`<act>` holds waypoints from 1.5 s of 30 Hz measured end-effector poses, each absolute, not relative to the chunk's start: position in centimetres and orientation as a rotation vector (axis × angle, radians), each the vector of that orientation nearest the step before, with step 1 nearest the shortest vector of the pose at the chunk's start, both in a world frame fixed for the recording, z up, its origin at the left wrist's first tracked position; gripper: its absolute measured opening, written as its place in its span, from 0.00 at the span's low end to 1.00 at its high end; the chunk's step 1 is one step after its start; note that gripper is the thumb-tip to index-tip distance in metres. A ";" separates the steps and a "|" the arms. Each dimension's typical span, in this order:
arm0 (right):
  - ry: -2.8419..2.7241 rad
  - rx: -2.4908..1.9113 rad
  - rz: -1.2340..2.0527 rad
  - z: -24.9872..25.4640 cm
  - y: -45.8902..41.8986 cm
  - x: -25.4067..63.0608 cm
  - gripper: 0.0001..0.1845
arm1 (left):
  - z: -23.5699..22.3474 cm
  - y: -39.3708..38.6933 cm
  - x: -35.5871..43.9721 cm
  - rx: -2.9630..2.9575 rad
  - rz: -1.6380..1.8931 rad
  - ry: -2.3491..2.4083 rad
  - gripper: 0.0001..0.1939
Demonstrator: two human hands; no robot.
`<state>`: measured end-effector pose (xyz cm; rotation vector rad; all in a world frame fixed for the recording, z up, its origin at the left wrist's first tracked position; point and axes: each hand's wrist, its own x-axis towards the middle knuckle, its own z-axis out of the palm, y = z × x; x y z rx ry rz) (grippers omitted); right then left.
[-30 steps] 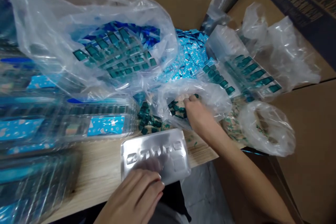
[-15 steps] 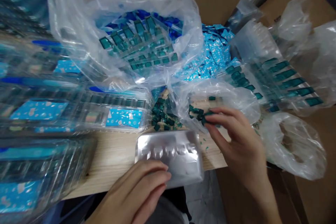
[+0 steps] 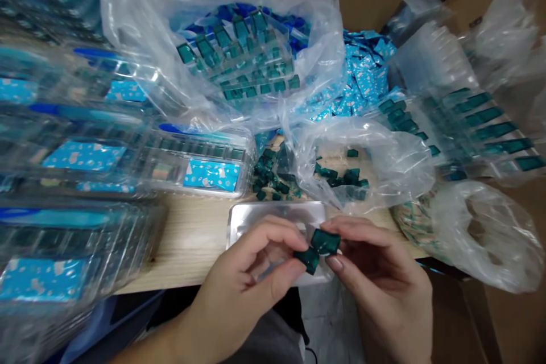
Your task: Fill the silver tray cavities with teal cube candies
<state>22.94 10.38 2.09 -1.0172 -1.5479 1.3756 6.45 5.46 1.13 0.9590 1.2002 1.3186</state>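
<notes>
Two small teal plastic pieces now pinched betw. fingertips of left hand & right hand, moved out from clear poly bag to just above silver foil tray.

Pieces: two small teal translucent plastic squares, glossy, with darker edges
Pose: both tilted, meeting corner to corner; cannot tell whether they are joined
Upper square: pinched by the fingertips of the right hand
Lower square: held against the fingertips of the left hand
Place: lower middle of the frame, lifted between the two hands
</notes>
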 end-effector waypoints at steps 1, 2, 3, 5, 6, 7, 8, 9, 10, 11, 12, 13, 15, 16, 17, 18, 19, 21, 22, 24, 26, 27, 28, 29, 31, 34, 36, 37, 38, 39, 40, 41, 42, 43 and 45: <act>-1.491 -1.020 1.377 1.9 10.5 23.0 0.19 | 1.1 5.4 6.3 0.898 1.304 1.161 0.12; -1.443 -1.029 1.375 1.8 10.5 23.2 0.19 | 1.1 5.4 6.1 0.859 1.297 1.139 0.12; -1.418 -1.050 1.366 1.7 10.6 23.5 0.19 | 1.1 5.3 5.8 0.845 1.299 1.140 0.11; -1.442 -1.128 1.301 1.6 10.7 24.3 0.20 | 0.8 5.1 4.9 0.886 1.310 1.207 0.09; -1.490 -1.179 1.238 1.5 10.8 24.8 0.20 | 0.7 4.9 4.4 0.926 1.308 1.263 0.09; -1.564 -1.237 1.162 1.4 10.8 25.4 0.20 | 0.5 4.7 3.8 0.971 1.298 1.320 0.08; -1.658 -1.290 1.081 1.3 10.8 26.0 0.19 | 0.3 4.5 3.3 1.012 1.282 1.370 0.07; -1.776 -1.320 1.009 1.1 10.8 26.5 0.19 | 0.1 4.2 2.8 1.039 1.268 1.412 0.07; -1.907 -1.325 0.942 0.9 10.8 26.9 0.18 | 0.0 4.0 2.3 1.054 1.261 1.450 0.06; -2.039 -1.314 0.877 0.7 10.8 27.1 0.16 | -0.2 3.7 2.0 1.058 1.257 1.487 0.05; -2.149 -1.298 0.818 0.5 10.7 27.2 0.16 | -0.3 3.4 1.8 1.060 1.251 1.518 0.06; -2.226 -1.284 0.774 0.3 10.7 27.2 0.16 | -0.3 3.2 1.6 1.064 1.240 1.544 0.07; -2.292 -1.272 0.731 0.0 10.7 26.8 0.19 | -0.3 2.8 1.6 1.079 1.214 1.593 0.08; -2.307 -1.279 0.737 -0.1 10.8 26.5 0.21 | -0.2 2.7 1.7 1.090 1.206 1.615 0.07; -2.317 -1.287 0.751 -0.2 10.9 26.2 0.22 | -0.1 2.6 1.8 1.098 1.202 1.633 0.06; -2.321 -1.297 0.757 -0.2 11.0 26.0 0.22 | 0.0 2.6 1.9 1.105 1.206 1.648 0.06; -2.326 -1.306 0.755 -0.1 11.1 25.8 0.21 | 0.0 2.6 2.0 1.113 1.212 1.657 0.05; -2.333 -1.303 0.734 -0.1 11.3 25.9 0.15 | 0.2 2.8 2.1 1.136 1.213 1.652 0.03; -2.353 -1.275 0.729 0.0 11.4 26.0 0.13 | 0.2 2.9 2.1 1.148 1.208 1.644 0.03; -2.428 -1.192 0.759 0.2 11.5 26.5 0.12 | 0.2 3.0 1.9 1.175 1.188 1.626 0.06; -2.484 -1.136 0.815 0.3 11.6 27.0 0.14 | 0.2 3.0 1.7 1.206 1.157 1.603 0.10; -2.496 -1.125 0.839 0.4 11.7 27.1 0.16 | 0.2 3.0 1.7 1.224 1.141 1.593 0.11; -2.494 -1.123 0.852 0.5 11.7 27.1 0.17 | 0.2 3.0 1.6 1.241 1.121 1.584 0.12; -2.493 -1.116 0.861 0.6 11.8 27.1 0.17 | 0.2 2.9 1.6 1.257 1.102 1.578 0.13; -2.494 -1.105 0.867 0.8 12.1 26.8 0.17 | 0.2 2.7 1.7 1.269 1.077 1.585 0.14; -2.516 -1.094 0.857 1.0 12.5 26.1 0.15 | 0.2 2.5 1.8 1.260 1.054 1.617 0.14; -2.549 -1.084 0.802 1.1 12.6 25.7 0.12 | 0.2 2.5 1.8 1.258 1.056 1.641 0.13; -2.569 -1.080 0.763 1.1 12.6 25.5 0.11 | 0.3 2.5 1.8 1.261 1.070 1.650 0.12; -2.590 -1.077 0.714 1.0 12.6 25.3 0.10 | 0.3 2.6 1.8 1.261 1.091 1.660 0.11; -2.613 -1.078 0.665 0.9 12.5 25.1 0.10 | 0.3 2.7 1.8 1.260 1.111 1.665 0.10; -2.634 -1.078 0.619 0.8 12.4 25.0 0.09 | 0.4 2.8 1.9 1.259 1.130 1.668 0.10; -2.651 -1.083 0.588 0.8 12.3 24.9 0.09 | 0.4 3.0 1.9 1.254 1.142 1.672 0.10; -2.657 -1.089 0.575 0.7 12.2 24.9 0.09 | 0.4 3.1 2.1 1.250 1.146 1.671 0.11; -2.651 -1.095 0.587 0.7 12.2 24.9 0.10 | 0.4 3.2 2.2 1.248 1.146 1.667 0.12; -2.591 -1.110 0.631 0.8 12.6 25.3 0.11 | 0.4 3.3 2.4 1.255 1.155 1.643 0.14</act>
